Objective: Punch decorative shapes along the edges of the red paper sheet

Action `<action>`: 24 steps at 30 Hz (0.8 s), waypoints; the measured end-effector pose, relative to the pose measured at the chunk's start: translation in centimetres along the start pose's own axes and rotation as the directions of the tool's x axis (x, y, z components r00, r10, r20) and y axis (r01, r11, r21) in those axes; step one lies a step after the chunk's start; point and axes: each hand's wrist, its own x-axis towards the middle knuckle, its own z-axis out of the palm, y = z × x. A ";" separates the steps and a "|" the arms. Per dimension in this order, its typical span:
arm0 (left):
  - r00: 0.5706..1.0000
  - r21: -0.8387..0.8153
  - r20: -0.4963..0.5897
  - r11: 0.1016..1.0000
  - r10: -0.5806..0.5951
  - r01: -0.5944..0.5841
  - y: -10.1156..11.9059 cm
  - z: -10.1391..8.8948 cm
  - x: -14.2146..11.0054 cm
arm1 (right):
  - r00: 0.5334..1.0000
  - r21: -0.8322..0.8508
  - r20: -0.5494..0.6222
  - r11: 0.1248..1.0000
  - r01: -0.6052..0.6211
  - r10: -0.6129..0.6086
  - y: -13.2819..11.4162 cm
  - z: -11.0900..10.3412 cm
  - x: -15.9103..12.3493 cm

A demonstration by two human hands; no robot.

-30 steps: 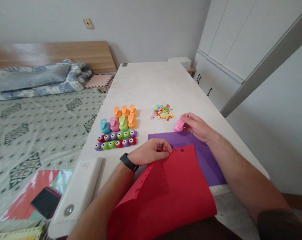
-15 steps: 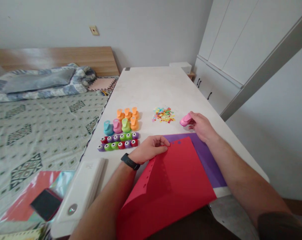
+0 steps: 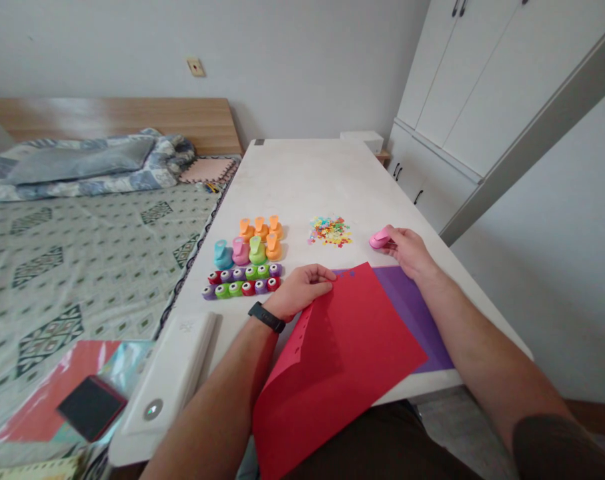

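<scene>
Left hand (image 3: pixel 306 287) nearly closed, thumb and curled fingers pinching the upper edge of the red sheet (image 3: pixel 355 333) beside small cut-outs; probably pinched there to steady the sheet and leave the rest of that edge free. Right hand (image 3: pixel 408 252) partly closed, fingers round one end of the pink punch (image 3: pixel 380 238), which sits near the table's right side, beyond the purple sheet (image 3: pixel 415 310); grip at the end likely leaves its other end accessible. Red sheet partly overlaps the purple one, its lower part hanging past the edge of the white table (image 3: pixel 302 173) toward the lap.

Large punches (image 3: pixel 257 251) and small punches (image 3: pixel 235 289) stand in rows left of the loose paper shapes (image 3: pixel 331 231), likely grouped by size for easy picking. Shapes lie in a flat heap, no container round them. Clear plastic sleeve (image 3: pixel 42 400) on the bed (image 3: pixel 102 247) seems to hold reddish and pale blue-green sheets; dark flat object (image 3: pixel 92 408) on top. Punch insides: cannot tell.
</scene>
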 end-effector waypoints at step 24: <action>1.000 0.075 -0.004 0.997 0.030 -0.030 -0.5 0.2 0.2 | 0.999 -0.671 0.034 0.741 0.011 0.016 -3.6 2.7 10.6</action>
